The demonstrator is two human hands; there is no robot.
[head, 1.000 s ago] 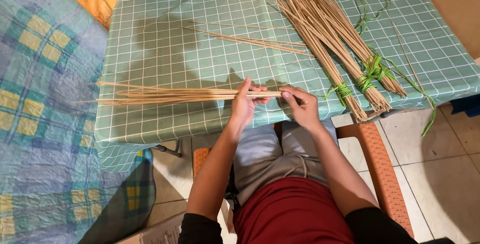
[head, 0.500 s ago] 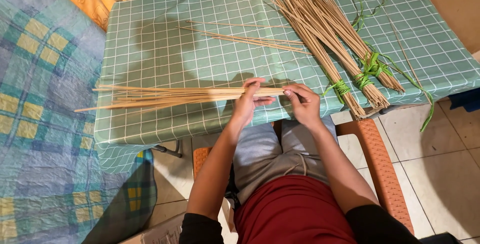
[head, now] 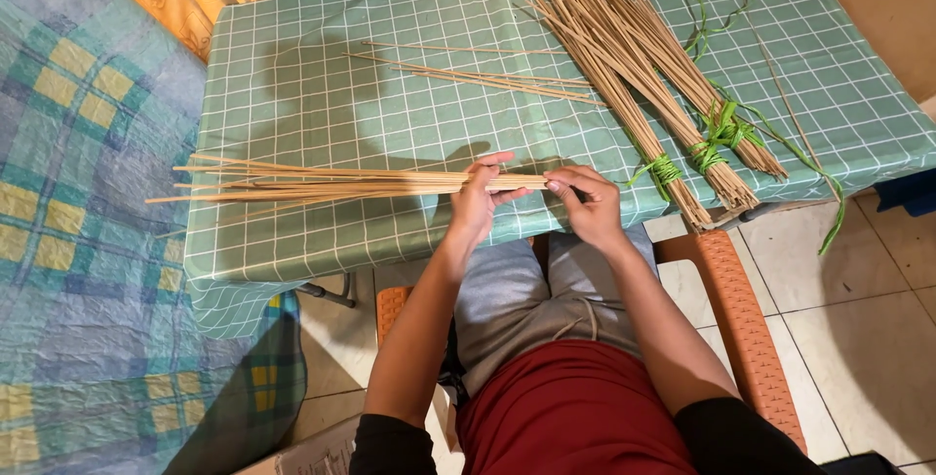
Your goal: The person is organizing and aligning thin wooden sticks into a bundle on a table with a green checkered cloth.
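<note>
My left hand (head: 475,204) wraps around the loose bundle of thin, pale sticks (head: 331,183) near its butt end above the green checked tabletop (head: 322,104), while my right hand (head: 588,204) pinches the tips; they seem light, springy, snappable, and likely to fan out.

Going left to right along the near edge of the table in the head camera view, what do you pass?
Fanned tips of the loose stick bundle → left hand gripping it → right hand at its end → green-tied stick bundles → trailing green strip.
</note>
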